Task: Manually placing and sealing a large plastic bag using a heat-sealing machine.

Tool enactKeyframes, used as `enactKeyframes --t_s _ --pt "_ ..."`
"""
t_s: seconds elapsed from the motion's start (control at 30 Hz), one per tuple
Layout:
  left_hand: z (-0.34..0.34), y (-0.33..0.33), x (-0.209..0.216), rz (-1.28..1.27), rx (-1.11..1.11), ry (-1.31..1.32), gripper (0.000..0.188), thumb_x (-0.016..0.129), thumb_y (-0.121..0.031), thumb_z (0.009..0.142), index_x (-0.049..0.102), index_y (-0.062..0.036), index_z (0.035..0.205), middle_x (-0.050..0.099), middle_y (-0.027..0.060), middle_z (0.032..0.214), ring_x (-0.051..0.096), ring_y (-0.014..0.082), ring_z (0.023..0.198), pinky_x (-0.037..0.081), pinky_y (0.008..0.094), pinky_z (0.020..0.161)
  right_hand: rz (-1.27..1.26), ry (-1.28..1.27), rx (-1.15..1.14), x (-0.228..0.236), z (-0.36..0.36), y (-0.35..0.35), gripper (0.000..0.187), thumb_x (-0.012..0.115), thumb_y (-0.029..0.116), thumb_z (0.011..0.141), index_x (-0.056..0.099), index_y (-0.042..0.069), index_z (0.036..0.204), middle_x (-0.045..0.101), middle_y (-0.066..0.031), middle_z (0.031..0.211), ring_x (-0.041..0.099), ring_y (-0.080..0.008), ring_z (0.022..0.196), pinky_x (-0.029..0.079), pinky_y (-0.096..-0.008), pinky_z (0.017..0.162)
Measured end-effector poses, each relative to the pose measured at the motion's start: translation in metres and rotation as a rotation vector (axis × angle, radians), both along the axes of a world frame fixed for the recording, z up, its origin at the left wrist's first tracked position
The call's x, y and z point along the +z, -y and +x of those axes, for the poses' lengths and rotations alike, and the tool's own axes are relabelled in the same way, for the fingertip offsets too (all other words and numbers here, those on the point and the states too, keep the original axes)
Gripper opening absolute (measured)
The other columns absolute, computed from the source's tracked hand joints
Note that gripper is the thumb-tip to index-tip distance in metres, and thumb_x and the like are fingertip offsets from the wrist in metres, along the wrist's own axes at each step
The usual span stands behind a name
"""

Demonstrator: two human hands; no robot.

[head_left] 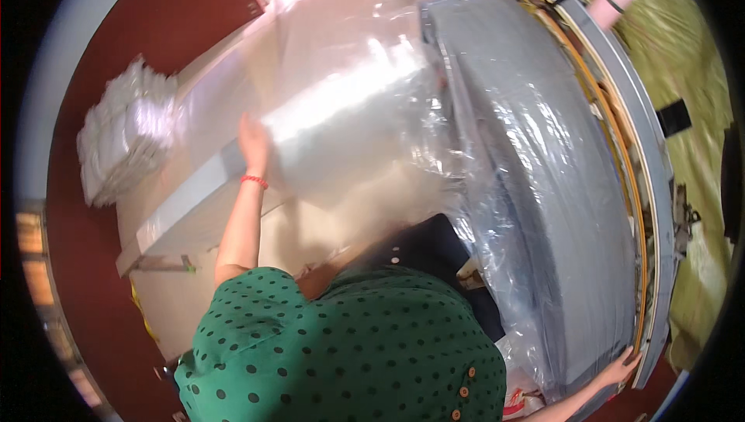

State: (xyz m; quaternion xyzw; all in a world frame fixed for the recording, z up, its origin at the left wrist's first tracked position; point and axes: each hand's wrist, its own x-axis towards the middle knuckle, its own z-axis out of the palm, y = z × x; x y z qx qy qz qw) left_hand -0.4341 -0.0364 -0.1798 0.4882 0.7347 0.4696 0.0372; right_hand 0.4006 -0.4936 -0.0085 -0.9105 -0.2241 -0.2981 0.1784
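A clear plastic sheet (349, 104), blurred in places, spreads across the pale tabletop in front of me. My left hand (254, 147), with a red bead bracelet on its wrist, is closed at the sheet's left side and seems to grip its edge. On the right lies a long grey-blue padded piece (535, 166) under crinkled clear film. My right hand (621, 366) reaches to the lower right, fingers apart, resting at the far edge of that piece beside a wood-coloured strip (638, 267). Nothing shows in that hand.
Folded clear plastic bags (128, 135) are stacked at the table's left end. Beyond the wood-coloured strip runs a pale rail (656, 166), with a pink bottle (611, 3) near its far end. Yellow-green sheeting (691, 57) covers the right side. The floor (101, 251) is dark red.
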Motion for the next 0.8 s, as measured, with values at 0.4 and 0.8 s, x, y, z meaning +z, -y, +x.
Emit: enactKeyframes --t_s 0.4,0.8 --pt "-0.139 0.124 -0.012 -0.707 0.472 -0.36 0.024 0.053 -0.021 0.08 0.058 -0.0009 0.092 0.058 0.0166 0.098 0.052 0.0336 0.094 0.043 0.0422 0.077 0.042 -0.026 0.257 0.003 -0.013 -0.059 0.042 0.051 0.029 0.088 0.048 0.005 0.122 0.051 -0.0143 0.12 0.051 -0.0249 0.106 0.042 -0.0321 0.087" --pt "-0.128 0.083 -0.03 -0.537 0.159 -0.412 0.02 0.051 -0.02 0.08 0.06 -0.0024 0.084 0.059 0.0193 0.088 0.057 0.0311 0.084 0.044 0.0386 0.075 0.005 -0.028 0.218 0.0 -0.012 -0.022 0.039 0.053 0.026 0.087 0.051 0.002 0.118 0.054 -0.0134 0.117 0.052 -0.0244 0.104 0.04 -0.0298 0.088"
